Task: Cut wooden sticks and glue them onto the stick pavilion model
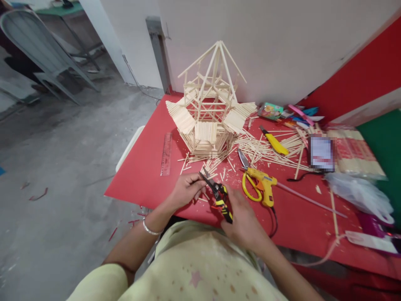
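Observation:
My right hand (242, 215) grips black-and-yellow hand shears (216, 191), whose blades stand apart and point up and left. Against the blade tips, my left hand (188, 190) is closed with thumb and fingers pinched together. What it pinches is too small and hidden to make out. Just beyond both hands, a house-like model (206, 131) of pale wooden sticks, with an open peaked roof frame, stands on the red tabletop (140, 175). Loose sticks (260, 146) and short cut pieces lie around its base.
Right of my hands lie a yellow glue gun (266, 186) and yellow-handled scissors (242, 161). A yellow utility knife (275, 142) rests on the sticks. A clear ruler (166, 154) lies at left. Farther right are a phone-like device (322, 152), packs of sticks (357, 152) and a plastic bag (360, 194).

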Demonstrator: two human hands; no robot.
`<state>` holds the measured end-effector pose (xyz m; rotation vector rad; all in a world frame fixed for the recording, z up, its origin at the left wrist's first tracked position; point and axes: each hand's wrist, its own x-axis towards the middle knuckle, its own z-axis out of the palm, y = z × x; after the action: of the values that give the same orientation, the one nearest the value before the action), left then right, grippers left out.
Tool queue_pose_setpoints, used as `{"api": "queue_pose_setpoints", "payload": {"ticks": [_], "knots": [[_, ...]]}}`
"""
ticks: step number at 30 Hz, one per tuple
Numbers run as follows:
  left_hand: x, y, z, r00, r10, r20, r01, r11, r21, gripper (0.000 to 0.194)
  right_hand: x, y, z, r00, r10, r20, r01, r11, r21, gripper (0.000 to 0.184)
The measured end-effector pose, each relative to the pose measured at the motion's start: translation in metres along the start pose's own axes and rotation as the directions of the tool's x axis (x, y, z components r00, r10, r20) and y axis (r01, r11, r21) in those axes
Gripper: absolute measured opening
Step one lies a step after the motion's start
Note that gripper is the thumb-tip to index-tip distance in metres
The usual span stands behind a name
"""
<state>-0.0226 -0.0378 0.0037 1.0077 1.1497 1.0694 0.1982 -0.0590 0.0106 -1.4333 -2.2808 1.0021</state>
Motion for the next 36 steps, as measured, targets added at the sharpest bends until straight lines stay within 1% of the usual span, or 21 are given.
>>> {"api": "queue_pose_setpoints", "payload": {"ticks": [2,4,8,11,13,16,18,20,22,23,25,29,33,36], "knots": [[0.000,0.001,0.001,1.000,0.020,-0.003,-0.020,1.000,0.012,0.035,0.002,0.000,-0.001,1.000,-0.001,-0.008,0.000,0.999,-0.050,0.099],[0.000,0.002,0.000,0.999,0.034,0.008,-0.034,0.999,0.043,0.035,0.003,0.001,0.000,1.000,-0.009,-0.008,0.009,0.999,-0.052,0.098],[-0.001,0.002,-0.002,0.999,0.034,0.027,-0.037,0.990,0.135,0.035,0.007,0.007,0.008,0.998,-0.056,-0.013,0.056,0.998,0.033,0.092],[-0.003,0.002,-0.001,0.999,0.041,0.003,-0.041,0.979,0.197,0.034,0.011,0.012,0.014,0.999,-0.041,-0.029,0.043,0.996,0.081,0.088],[-0.005,0.003,0.001,0.997,0.081,-0.019,-0.073,0.962,0.264,0.030,0.014,0.013,0.016,0.999,-0.033,-0.031,0.037,0.994,0.104,0.086],[-0.006,0.006,0.004,0.990,0.137,-0.031,-0.118,0.931,0.346,0.028,0.015,0.014,0.013,0.999,-0.043,-0.026,0.046,0.986,0.163,0.086],[-0.005,0.008,0.003,0.995,0.096,-0.009,-0.089,0.948,0.307,0.032,0.016,0.014,0.008,0.998,-0.054,-0.011,0.055,0.977,0.208,0.089],[-0.001,0.009,0.001,0.998,-0.003,0.057,-0.008,0.980,0.197,0.035,0.016,0.014,0.002,0.997,-0.078,0.023,0.070,0.968,0.240,0.090],[0.004,0.010,-0.003,0.984,-0.098,0.148,0.087,0.993,0.080,0.039,0.016,0.014,-0.004,0.993,-0.101,0.059,0.083,0.964,0.254,0.091],[0.005,0.010,-0.004,0.975,-0.126,0.182,0.123,0.992,0.030,0.040,0.016,0.013,-0.006,0.991,-0.107,0.075,0.084,0.963,0.255,0.091],[0.008,0.011,-0.006,0.963,-0.163,0.217,0.177,0.983,-0.048,0.040,0.016,0.012,-0.009,0.990,-0.102,0.094,0.076,0.965,0.250,0.091],[0.007,0.011,-0.005,0.957,-0.203,0.207,0.236,0.961,-0.147,0.039,0.017,0.012,-0.009,0.991,-0.110,0.082,0.085,0.962,0.259,0.090],[0.007,0.009,-0.002,0.958,-0.230,0.171,0.260,0.948,-0.181,0.039,0.020,0.016,-0.006,0.989,-0.122,0.080,0.094,0.952,0.290,0.090],[0.010,0.008,-0.002,0.955,-0.238,0.178,0.274,0.938,-0.211,0.038,0.022,0.017,-0.005,0.991,-0.111,0.072,0.084,0.947,0.312,0.089]]}}
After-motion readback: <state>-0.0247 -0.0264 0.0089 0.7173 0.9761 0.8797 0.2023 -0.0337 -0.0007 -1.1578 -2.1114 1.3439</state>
